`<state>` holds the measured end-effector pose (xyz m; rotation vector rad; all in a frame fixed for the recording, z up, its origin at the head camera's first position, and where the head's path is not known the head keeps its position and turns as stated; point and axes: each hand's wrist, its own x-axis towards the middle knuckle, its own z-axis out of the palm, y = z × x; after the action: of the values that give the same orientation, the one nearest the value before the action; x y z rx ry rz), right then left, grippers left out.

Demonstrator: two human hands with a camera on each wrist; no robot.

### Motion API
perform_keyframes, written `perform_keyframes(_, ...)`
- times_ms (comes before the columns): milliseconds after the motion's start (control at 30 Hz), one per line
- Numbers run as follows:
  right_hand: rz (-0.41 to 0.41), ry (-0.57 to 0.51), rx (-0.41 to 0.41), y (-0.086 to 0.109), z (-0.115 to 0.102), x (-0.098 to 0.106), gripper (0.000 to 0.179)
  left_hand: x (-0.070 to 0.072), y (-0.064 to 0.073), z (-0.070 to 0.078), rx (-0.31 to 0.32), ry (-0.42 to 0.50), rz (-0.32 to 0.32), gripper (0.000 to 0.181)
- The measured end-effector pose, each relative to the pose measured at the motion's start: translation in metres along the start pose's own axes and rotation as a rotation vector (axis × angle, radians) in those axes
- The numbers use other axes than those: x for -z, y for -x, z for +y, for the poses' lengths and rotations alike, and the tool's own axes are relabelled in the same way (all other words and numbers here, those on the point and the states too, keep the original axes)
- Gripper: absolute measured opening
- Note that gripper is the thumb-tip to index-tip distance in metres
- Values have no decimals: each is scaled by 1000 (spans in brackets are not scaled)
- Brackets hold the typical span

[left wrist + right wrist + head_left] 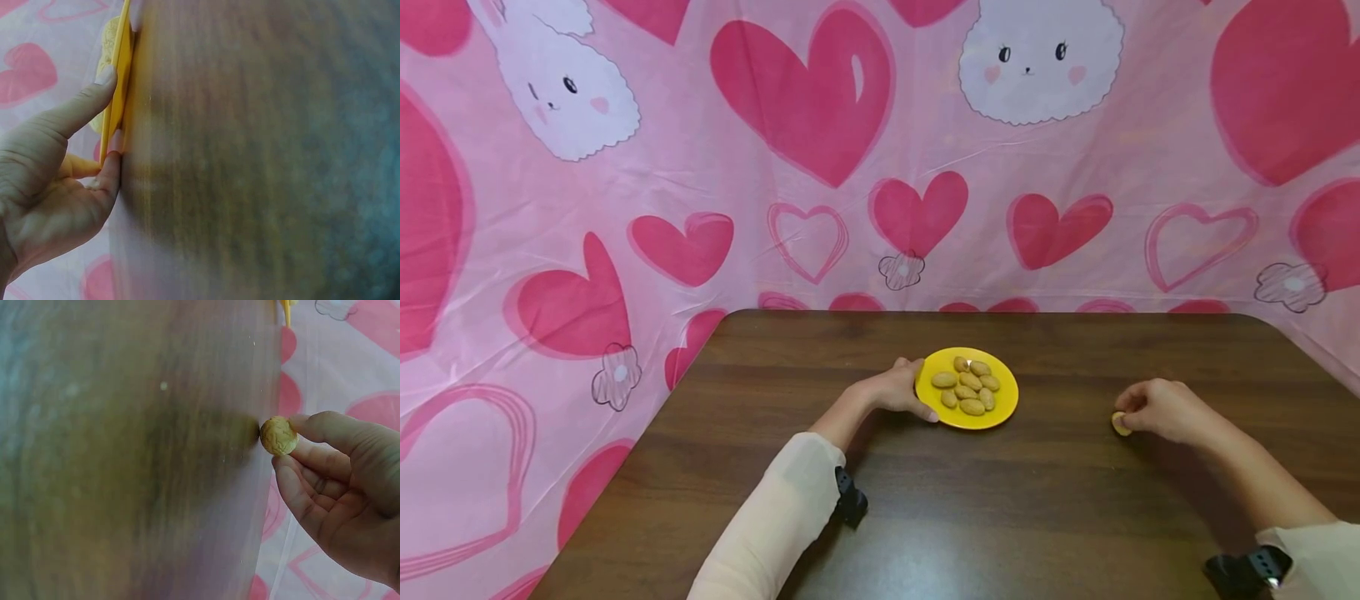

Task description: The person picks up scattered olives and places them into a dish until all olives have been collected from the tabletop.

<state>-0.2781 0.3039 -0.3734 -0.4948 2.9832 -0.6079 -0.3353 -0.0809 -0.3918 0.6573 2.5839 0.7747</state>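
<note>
A round yellow plate (967, 423) sits on the table, with several tan, oval walnuts (970, 381) in their shells heaped on it. My left hand (895, 390) holds the plate's left rim. In the left wrist view its thumb lies on the rim and its fingertips are at the plate's edge close to the tabletop. Well to the right of the plate, my right hand (1165, 410) pinches a single walnut (279, 435) between thumb and fingertips. Its wrinkled end shows in the right wrist view, right at the table surface.
The dark brown wooden table (970, 517) stretches under both arms. Behind it hangs a pink cloth (985, 158) printed with hearts and white animal faces. A dark wrist camera is strapped on each sleeve (775, 508).
</note>
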Motion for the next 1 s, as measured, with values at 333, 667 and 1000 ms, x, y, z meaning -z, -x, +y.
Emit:
perform_keyframes(333,-11,13,15,0,-2,-3,16,0,2,0,-1,20,-6,93)
perform_keyframes(667,36,19,68,-2,-8,-4,12,1,2,1,12,6,-2,95)
perform_keyframes(1000,171,-11,84,-6,-16,-5,11,2,4,2,21,27,-4,93)
